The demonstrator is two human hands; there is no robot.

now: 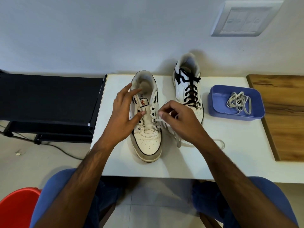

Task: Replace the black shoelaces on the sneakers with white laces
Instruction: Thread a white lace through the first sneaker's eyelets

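White sneaker (pixel 148 129), white lace (pixel 171 134); far sneaker (pixel 187 86) black-laced; blue tray (pixel 217 102).

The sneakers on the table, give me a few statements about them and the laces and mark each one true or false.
1. The near sneaker still has black laces. False: a white lace is threaded through its lowest eyelets, and the upper ones are empty.
2. The far sneaker has black laces. True.
3. The blue tub holds a black lace. False: it holds a loose white lace.
4. The right hand pinches the white lace beside the near sneaker. True.
5. The left hand grips the far sneaker. False: it is at the near sneaker with fingers spread.
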